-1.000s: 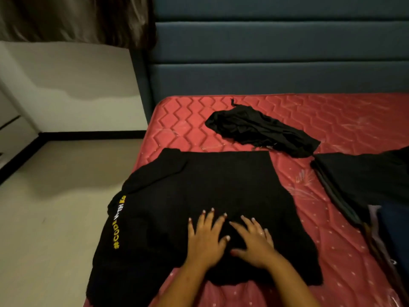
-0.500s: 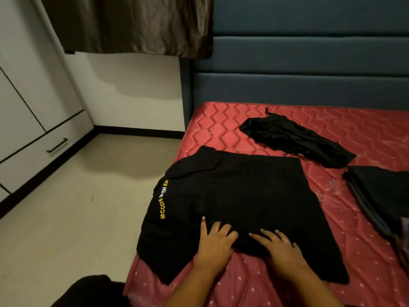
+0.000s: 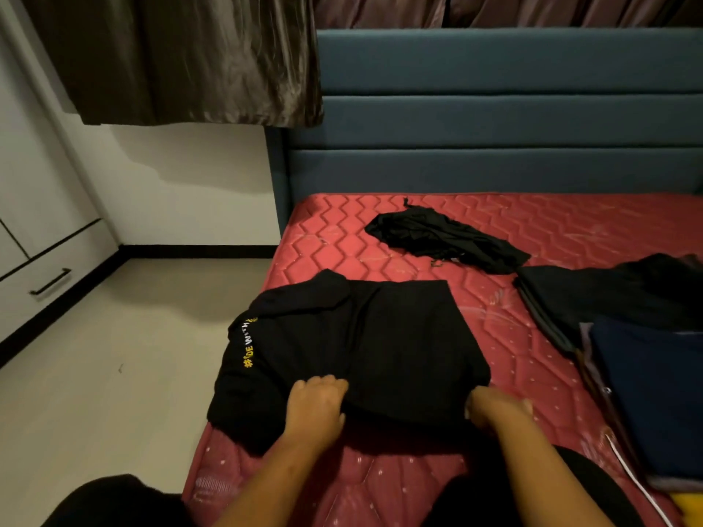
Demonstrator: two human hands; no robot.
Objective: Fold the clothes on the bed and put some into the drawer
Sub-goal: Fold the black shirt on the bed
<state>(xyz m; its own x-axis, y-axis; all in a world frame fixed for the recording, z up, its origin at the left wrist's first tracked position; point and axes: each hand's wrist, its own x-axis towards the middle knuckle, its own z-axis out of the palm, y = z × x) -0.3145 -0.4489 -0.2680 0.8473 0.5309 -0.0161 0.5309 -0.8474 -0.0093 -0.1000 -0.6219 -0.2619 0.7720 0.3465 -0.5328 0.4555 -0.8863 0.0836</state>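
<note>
A black shirt (image 3: 361, 348) lies spread flat on the near left part of a bed with a red quilted mattress (image 3: 570, 222). The shirt's left sleeve, printed with yellow and white lettering, reaches toward the left edge of the bed. The person's left hand (image 3: 315, 407) grips the shirt's near edge, its fingers (image 3: 327, 386) curled over the cloth. The right hand (image 3: 494, 410), a little blurred, holds the same edge at the shirt's near right corner, its fingers also curled into the fabric. The cloth is bunched where the two hands hold it.

Farther back, near the middle of the mattress, a crumpled black garment (image 3: 445, 237) lies apart from the shirt. At the right edge sits a pile of dark folded clothes (image 3: 608, 294), with a navy folded piece (image 3: 654, 393) nearer to the viewer and a thin white cord (image 3: 639, 484) beside it.

A blue padded headboard (image 3: 494, 108) stands at the far end of the bed, and a dark curtain (image 3: 190, 58) hangs above. Left of the bed is pale floor (image 3: 114, 355), and at the far left a white cabinet has a closed drawer (image 3: 49, 283) with a dark bar handle
</note>
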